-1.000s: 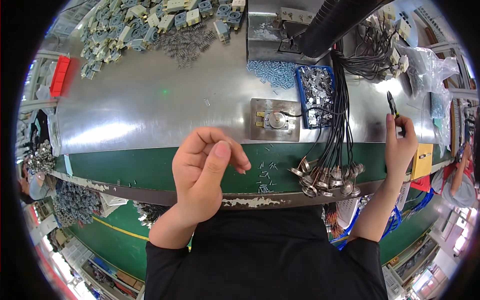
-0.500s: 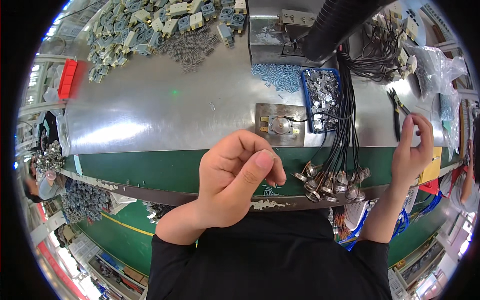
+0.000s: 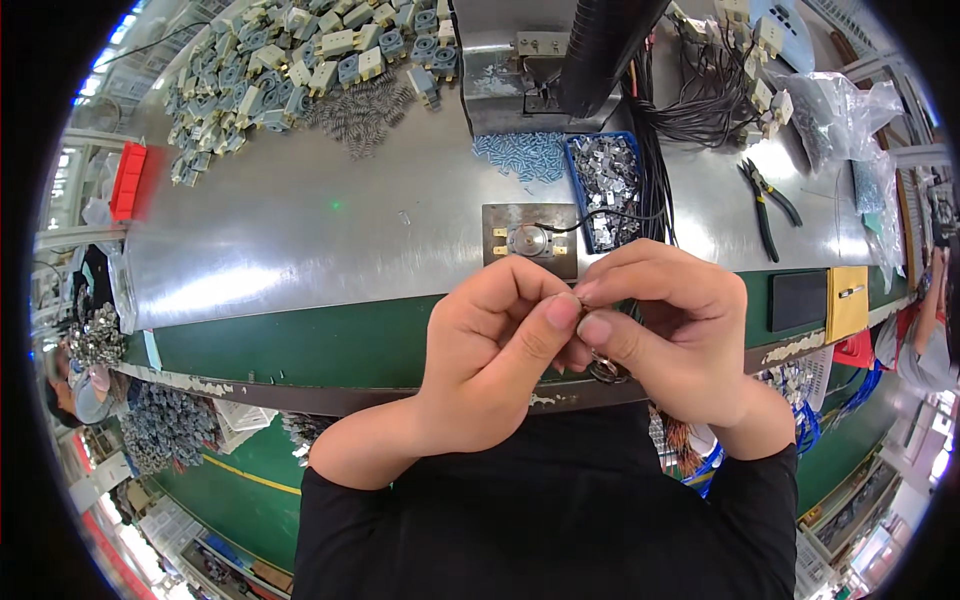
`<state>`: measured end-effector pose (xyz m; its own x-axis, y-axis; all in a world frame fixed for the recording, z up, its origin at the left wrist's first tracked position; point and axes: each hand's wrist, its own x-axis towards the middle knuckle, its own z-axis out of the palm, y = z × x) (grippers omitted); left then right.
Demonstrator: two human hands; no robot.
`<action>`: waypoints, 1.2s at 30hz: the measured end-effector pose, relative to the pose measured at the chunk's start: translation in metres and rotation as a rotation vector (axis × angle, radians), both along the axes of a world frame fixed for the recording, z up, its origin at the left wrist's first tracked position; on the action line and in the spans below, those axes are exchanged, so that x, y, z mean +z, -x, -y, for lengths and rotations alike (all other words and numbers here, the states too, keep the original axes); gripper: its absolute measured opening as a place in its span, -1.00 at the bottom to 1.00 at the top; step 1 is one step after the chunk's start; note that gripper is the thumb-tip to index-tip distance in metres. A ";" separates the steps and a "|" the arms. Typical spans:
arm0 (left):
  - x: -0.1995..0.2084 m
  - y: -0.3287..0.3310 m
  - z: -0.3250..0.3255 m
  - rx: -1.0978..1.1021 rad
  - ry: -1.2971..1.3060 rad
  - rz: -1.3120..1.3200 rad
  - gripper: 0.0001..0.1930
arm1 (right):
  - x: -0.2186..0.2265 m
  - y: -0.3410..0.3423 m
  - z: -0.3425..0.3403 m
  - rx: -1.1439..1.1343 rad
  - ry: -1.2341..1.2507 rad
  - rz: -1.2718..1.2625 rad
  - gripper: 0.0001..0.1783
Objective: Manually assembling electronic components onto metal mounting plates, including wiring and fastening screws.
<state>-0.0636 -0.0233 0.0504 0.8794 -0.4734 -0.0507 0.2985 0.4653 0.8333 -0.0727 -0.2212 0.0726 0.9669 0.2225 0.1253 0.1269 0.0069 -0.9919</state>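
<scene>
1. Left hand (image 3: 490,360): one, above the green strip (image 3: 300,345) along the front of the desk (image 3: 270,225); fingers curled inward, thumb tip near the forefinger.
2. Right hand (image 3: 685,335): one, thumb and forefinger reaching to the left fingertips. Grip of both: tips overlapping, so how closely each pinch is closed, and what if anything it has hold of, cannot be told.
3. Round metal component (image 3: 527,240): one, with brass-coloured tabs; seated on a square metal plate (image 3: 555,214) just beyond the hands, a black lead running from it across the blue tray.
4. Blue tray (image 3: 578,196): one, oblong, right of the plate; filled with loose small metal pieces (image 3: 607,180).
5. Blue screws (image 3: 520,157): a heap, uncontained, just left of the tray.
6. Clear plastic bag (image 3: 855,110): one, crumpled, at the far right; contents indistinct.
7. Red bin (image 3: 127,182): one, at the left end; interior not readable.
8. Springs (image 3: 365,115): a loose pile, lying against a large heap of grey and cream housings (image 3: 300,75).
9. Pliers (image 3: 763,188): one pair, handles spread, lying on the right — well apart from both hands.
10. Yellow pad (image 3: 846,305): one, beside a dark flat rectangle (image 3: 798,301).
</scene>
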 end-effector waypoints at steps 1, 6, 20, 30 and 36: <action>-0.001 0.001 0.000 0.001 0.002 0.004 -0.82 | 0.001 0.001 -0.001 0.004 -0.065 -0.081 -0.82; 0.001 -0.002 -0.005 -0.005 -0.154 0.155 -0.80 | 0.002 0.003 -0.003 0.017 -0.197 -0.156 -0.88; -0.065 -0.075 -0.027 0.102 -0.750 0.932 -0.57 | -0.009 -0.057 0.023 0.082 0.340 -0.170 -0.92; -0.078 -0.079 -0.030 0.106 -0.685 0.876 -0.60 | -0.017 -0.066 0.011 0.101 0.504 0.075 -0.78; -0.078 -0.080 -0.030 0.106 -0.659 0.857 -0.60 | -0.023 -0.068 0.010 0.087 0.570 0.067 -0.66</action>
<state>0.0167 0.0072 -0.0278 0.7782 -0.4976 0.3832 -0.5167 -0.1602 0.8411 -0.0047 -0.2316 0.0492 0.9361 0.3510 0.0226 0.2122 -0.5125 -0.8320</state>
